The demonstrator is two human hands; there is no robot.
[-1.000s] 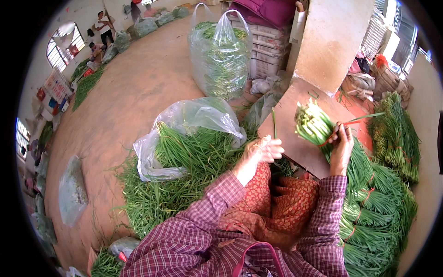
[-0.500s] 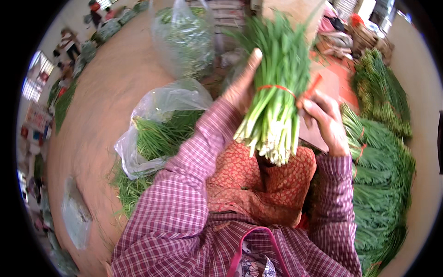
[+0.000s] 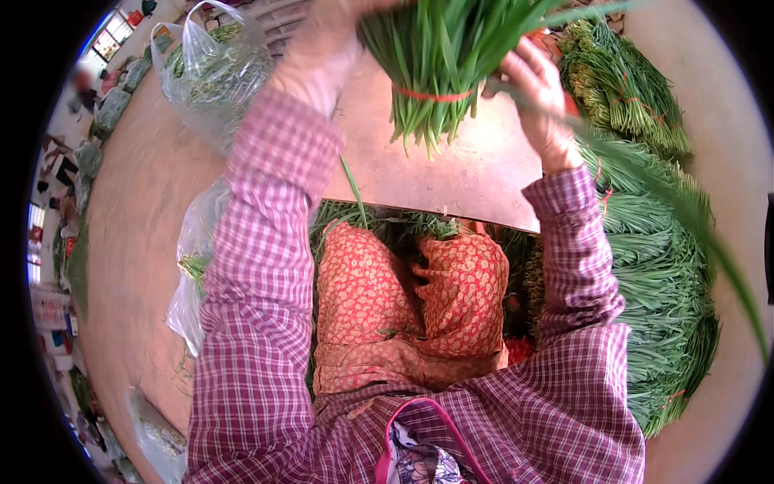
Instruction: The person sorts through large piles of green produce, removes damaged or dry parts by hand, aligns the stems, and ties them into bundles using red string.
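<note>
A thick bundle of green chives (image 3: pixel 447 56), tied with a red band, is raised high in front of me, cut ends pointing down. My left hand (image 3: pixel 326 40), blurred at the top edge, grips its left side. My right hand (image 3: pixel 536 85) holds its right side, and a long loose green leaf runs from it down to the right. Both arms wear purple checked sleeves. Under the bundle lies a flat brown cardboard sheet (image 3: pixel 476 177).
Tied chive bundles (image 3: pixel 653 266) are stacked on my right. A clear plastic bag of greens (image 3: pixel 214 68) stands at the far left, another bag (image 3: pixel 189 266) lies beside my left arm. My knees in orange patterned cloth (image 3: pixel 403 298) sit below the cardboard. People sit far left.
The bundle has gone from lying on the cardboard to being lifted with both hands, higher and closer to the camera. My arms have risen with it.
</note>
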